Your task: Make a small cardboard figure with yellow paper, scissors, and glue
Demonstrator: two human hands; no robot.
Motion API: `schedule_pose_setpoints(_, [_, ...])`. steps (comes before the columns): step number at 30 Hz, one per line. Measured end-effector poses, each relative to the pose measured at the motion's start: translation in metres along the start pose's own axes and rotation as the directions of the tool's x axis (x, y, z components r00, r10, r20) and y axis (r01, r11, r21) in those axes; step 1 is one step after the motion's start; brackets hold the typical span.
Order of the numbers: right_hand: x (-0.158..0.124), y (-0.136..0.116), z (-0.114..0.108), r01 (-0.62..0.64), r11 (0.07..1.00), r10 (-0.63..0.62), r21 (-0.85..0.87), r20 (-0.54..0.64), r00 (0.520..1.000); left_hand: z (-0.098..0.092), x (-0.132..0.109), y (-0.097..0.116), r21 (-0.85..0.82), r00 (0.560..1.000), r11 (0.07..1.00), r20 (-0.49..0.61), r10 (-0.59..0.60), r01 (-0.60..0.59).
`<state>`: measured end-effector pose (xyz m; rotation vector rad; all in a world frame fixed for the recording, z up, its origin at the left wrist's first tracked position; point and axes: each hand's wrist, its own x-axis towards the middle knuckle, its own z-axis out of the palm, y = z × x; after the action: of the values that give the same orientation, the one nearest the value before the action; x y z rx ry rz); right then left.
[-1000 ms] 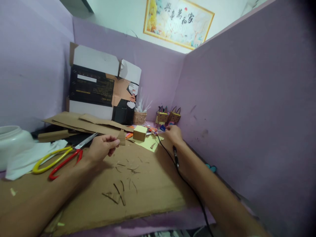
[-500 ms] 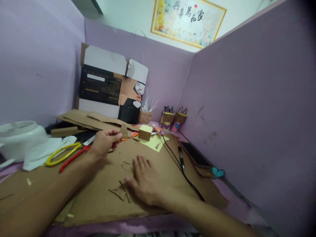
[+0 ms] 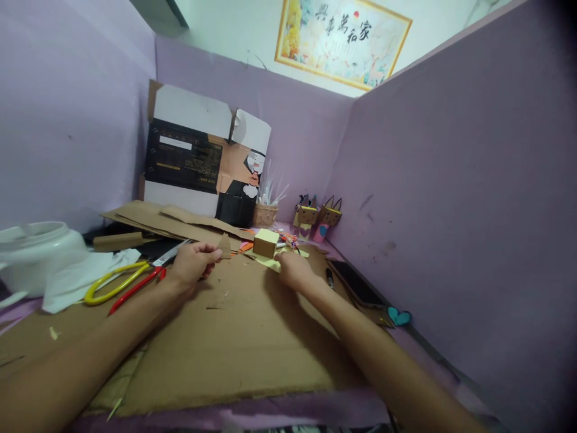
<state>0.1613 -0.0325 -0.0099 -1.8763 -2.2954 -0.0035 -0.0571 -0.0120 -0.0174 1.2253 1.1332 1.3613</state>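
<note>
Between the thumb and fingers of my left hand (image 3: 196, 263), a small pointed piece of cardboard (image 3: 224, 246) is pinched upright. My right hand (image 3: 294, 269) reaches over the yellow paper (image 3: 267, 262), its fingers curled at the paper beside a small cardboard box with a yellow top (image 3: 265, 242). Those fingertips are partly hidden, so I cannot make out what they grip. Scissors (image 3: 130, 282) with one yellow and one red handle lie by my left wrist, blades parted. Beneath both arms spreads a large cardboard sheet (image 3: 216, 355).
A white pot (image 3: 40, 255) and white tissue (image 3: 90, 276) sit at the left. Cardboard sheets (image 3: 148, 216) and a flattened printed box (image 3: 184, 156) are behind. Cardboard figures (image 3: 308, 215) stand at the back right. A phone (image 3: 356, 282), black pen (image 3: 330, 278) and teal heart (image 3: 399, 316) lie right.
My right hand has gone from lying flat on the cardboard sheet, forward and right to the yellow paper. Most scraps in front have been cleared off. My left hand still pinches the cardboard piece.
</note>
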Motion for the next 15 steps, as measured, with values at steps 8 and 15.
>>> schedule_pose_setpoints(8, [0.013, 0.007, -0.004, 0.084, 0.985, -0.077, -0.148, 0.053, 0.996, -0.002, 0.002, 0.005, -0.025, 0.999, 0.999, -0.036, 0.030, -0.031])
schedule_pose_setpoints(15, [-0.021, -0.071, 0.005, 0.459, 0.792, -0.506, 0.402, 0.011, 0.862, -0.009, 0.005, 0.016, -0.089, 0.994, 0.993, -0.077, 0.072, -0.079])
